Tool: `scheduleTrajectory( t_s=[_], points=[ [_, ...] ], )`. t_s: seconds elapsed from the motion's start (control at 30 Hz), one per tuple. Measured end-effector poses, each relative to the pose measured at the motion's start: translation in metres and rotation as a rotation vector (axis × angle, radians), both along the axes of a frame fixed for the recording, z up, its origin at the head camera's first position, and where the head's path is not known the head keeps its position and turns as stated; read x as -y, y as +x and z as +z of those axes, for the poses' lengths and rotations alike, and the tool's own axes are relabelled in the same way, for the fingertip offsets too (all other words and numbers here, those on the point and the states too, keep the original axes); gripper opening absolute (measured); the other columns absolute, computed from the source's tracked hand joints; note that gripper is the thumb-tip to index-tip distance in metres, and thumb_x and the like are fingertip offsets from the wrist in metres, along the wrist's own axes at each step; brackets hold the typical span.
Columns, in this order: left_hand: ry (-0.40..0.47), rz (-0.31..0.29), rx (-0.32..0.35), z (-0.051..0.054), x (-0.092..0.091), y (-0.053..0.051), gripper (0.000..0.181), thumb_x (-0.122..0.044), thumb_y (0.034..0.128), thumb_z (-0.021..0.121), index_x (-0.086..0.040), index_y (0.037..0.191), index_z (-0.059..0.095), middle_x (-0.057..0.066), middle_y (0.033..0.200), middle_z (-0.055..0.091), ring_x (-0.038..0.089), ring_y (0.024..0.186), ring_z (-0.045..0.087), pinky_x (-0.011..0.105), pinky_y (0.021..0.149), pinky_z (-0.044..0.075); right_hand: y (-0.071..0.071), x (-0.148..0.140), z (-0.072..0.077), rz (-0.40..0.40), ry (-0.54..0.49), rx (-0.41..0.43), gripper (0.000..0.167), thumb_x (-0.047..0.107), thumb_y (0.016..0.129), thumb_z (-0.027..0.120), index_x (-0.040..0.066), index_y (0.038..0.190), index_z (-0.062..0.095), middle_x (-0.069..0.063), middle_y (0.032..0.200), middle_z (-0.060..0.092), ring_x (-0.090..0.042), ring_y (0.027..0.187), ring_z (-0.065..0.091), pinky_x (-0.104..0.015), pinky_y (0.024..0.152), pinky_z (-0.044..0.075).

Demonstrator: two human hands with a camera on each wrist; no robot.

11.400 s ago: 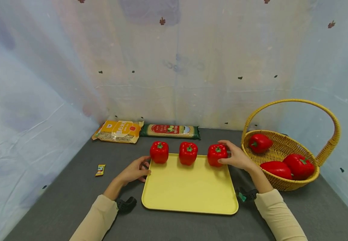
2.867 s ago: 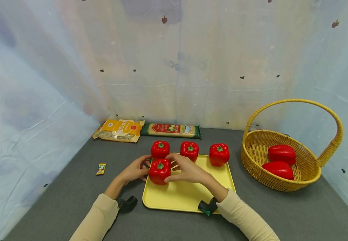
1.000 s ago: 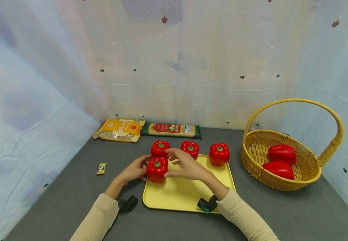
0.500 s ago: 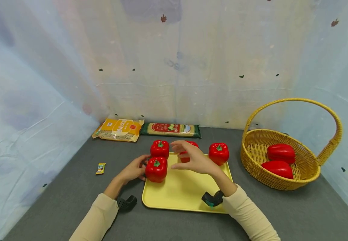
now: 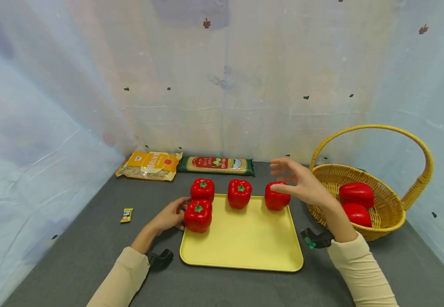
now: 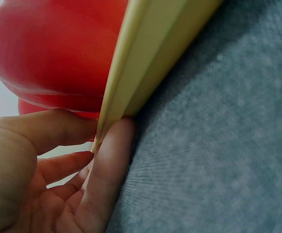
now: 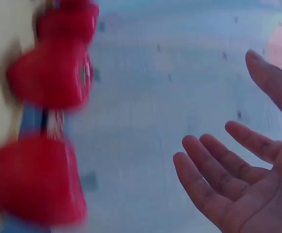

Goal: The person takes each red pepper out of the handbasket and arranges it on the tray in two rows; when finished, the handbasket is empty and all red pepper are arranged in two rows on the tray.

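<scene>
A yellow tray (image 5: 245,238) bears several red bell peppers: three along its far edge, the left one (image 5: 202,190), the middle one (image 5: 239,194) and the right one (image 5: 277,197), plus a nearer pepper (image 5: 198,216) at the left. My left hand (image 5: 168,217) grips the tray's left rim; in the left wrist view its fingers (image 6: 112,160) pinch the yellow edge (image 6: 131,63) beside a red pepper (image 6: 58,48). Above the right pepper my right hand (image 5: 302,183) is in the air, holding nothing. The right wrist view shows its fingers (image 7: 213,179) spread, with blurred peppers (image 7: 34,182) beyond.
A yellow wicker basket (image 5: 321,177) with a tall handle stands at the right, holding two red peppers (image 5: 356,194). Behind the tray lie a yellow grain packet (image 5: 150,165) and a green noodle packet (image 5: 216,165). A small yellow sachet (image 5: 127,215) lies at the left.
A pepper from the basket now stands at the tray's left, in front of the far left one. My right hand has let go of it and moved right towards the basket. My left hand has stayed.
</scene>
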State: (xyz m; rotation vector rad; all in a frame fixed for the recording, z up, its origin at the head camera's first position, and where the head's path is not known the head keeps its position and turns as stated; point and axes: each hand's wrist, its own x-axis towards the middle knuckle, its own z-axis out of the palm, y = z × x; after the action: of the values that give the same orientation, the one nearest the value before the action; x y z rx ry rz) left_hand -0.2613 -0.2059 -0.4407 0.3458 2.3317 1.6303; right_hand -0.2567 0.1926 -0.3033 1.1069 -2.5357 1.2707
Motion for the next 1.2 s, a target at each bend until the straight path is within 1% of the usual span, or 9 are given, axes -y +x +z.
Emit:
scheduleTrajectory(
  t_s=[0.17, 0.23, 0.37, 0.53, 0.73, 1.0, 1.1, 1.17, 1.2],
  points=[
    [0.003, -0.019, 0.005, 0.013, -0.003, 0.008, 0.055, 0.008, 0.0868, 0.044, 0.006, 0.14, 0.028, 0.02, 0.11, 0.044, 0.021, 0.079, 0.052, 0.037, 0.061, 0.057, -0.007, -0.054, 0.013, -0.125, 0.036, 0.038, 0.052, 0.013, 0.085, 0.068, 0.012, 0.133, 0.046, -0.005, 0.13, 0.05, -0.023, 0.113, 0.054, -0.026, 0.084, 0.051],
    [0.001, -0.017, 0.006, 0.01, -0.003, 0.006, 0.056, 0.008, 0.0868, 0.043, 0.006, 0.14, 0.028, 0.02, 0.11, 0.043, 0.022, 0.08, 0.052, 0.037, 0.061, 0.057, -0.01, -0.073, 0.017, -0.168, 0.033, 0.054, 0.048, 0.012, 0.086, 0.067, 0.01, 0.13, 0.049, -0.005, 0.127, 0.052, -0.016, 0.11, 0.055, -0.02, 0.081, 0.051],
    [0.003, 0.007, 0.009, -0.004, 0.0, -0.002, 0.056, 0.006, 0.0868, 0.044, 0.001, 0.141, 0.029, 0.018, 0.112, 0.044, 0.022, 0.081, 0.053, 0.037, 0.06, 0.057, -0.017, -0.108, 0.021, -0.28, 0.038, 0.072, 0.042, 0.015, 0.09, 0.063, 0.008, 0.129, 0.05, -0.003, 0.121, 0.055, -0.006, 0.106, 0.055, -0.014, 0.078, 0.048],
    [-0.006, 0.03, 0.017, -0.005, -0.001, -0.003, 0.056, 0.006, 0.0862, 0.044, -0.001, 0.14, 0.032, 0.017, 0.112, 0.045, 0.024, 0.083, 0.054, 0.038, 0.061, 0.057, -0.026, -0.145, 0.015, -0.431, 0.044, 0.076, 0.041, 0.024, 0.093, 0.058, 0.011, 0.131, 0.048, 0.015, 0.117, 0.052, 0.002, 0.102, 0.051, -0.01, 0.075, 0.044],
    [-0.015, 0.026, 0.008, -0.005, -0.001, -0.002, 0.056, 0.007, 0.086, 0.042, -0.001, 0.14, 0.032, 0.018, 0.111, 0.044, 0.024, 0.083, 0.054, 0.038, 0.06, 0.057, -0.033, -0.175, -0.001, -0.568, 0.015, 0.105, 0.044, 0.032, 0.094, 0.055, 0.01, 0.131, 0.048, 0.024, 0.108, 0.05, 0.008, 0.094, 0.048, -0.008, 0.071, 0.041],
    [-0.007, 0.014, 0.004, -0.007, -0.001, -0.002, 0.056, 0.007, 0.0859, 0.043, 0.0, 0.14, 0.032, 0.018, 0.11, 0.045, 0.023, 0.081, 0.054, 0.038, 0.06, 0.057, -0.042, -0.199, -0.024, -0.656, -0.017, 0.088, 0.041, 0.036, 0.091, 0.059, 0.014, 0.125, 0.054, 0.031, 0.098, 0.05, 0.012, 0.09, 0.046, -0.012, 0.071, 0.037],
    [-0.006, 0.017, 0.006, -0.006, -0.001, -0.002, 0.056, 0.007, 0.0858, 0.044, 0.0, 0.14, 0.032, 0.018, 0.11, 0.045, 0.023, 0.08, 0.054, 0.038, 0.06, 0.057, -0.045, -0.205, -0.032, -0.695, -0.01, 0.088, 0.047, 0.038, 0.091, 0.058, 0.007, 0.126, 0.054, 0.03, 0.095, 0.05, 0.012, 0.087, 0.045, -0.02, 0.074, 0.04],
    [-0.007, 0.023, 0.008, -0.006, -0.001, -0.002, 0.056, 0.007, 0.0856, 0.044, -0.001, 0.14, 0.032, 0.017, 0.11, 0.045, 0.023, 0.08, 0.054, 0.038, 0.06, 0.057, -0.048, -0.211, -0.039, -0.719, -0.011, 0.098, 0.052, 0.04, 0.091, 0.057, 0.003, 0.126, 0.053, 0.022, 0.098, 0.054, 0.002, 0.089, 0.049, -0.032, 0.081, 0.044],
    [-0.008, 0.026, 0.01, -0.006, -0.001, -0.002, 0.056, 0.007, 0.0855, 0.044, -0.001, 0.14, 0.032, 0.017, 0.11, 0.045, 0.023, 0.08, 0.054, 0.038, 0.06, 0.057, -0.051, -0.215, -0.043, -0.748, -0.013, 0.113, 0.052, 0.042, 0.09, 0.058, 0.004, 0.126, 0.054, 0.02, 0.098, 0.055, 0.001, 0.088, 0.049, -0.034, 0.078, 0.044]
  ],
)
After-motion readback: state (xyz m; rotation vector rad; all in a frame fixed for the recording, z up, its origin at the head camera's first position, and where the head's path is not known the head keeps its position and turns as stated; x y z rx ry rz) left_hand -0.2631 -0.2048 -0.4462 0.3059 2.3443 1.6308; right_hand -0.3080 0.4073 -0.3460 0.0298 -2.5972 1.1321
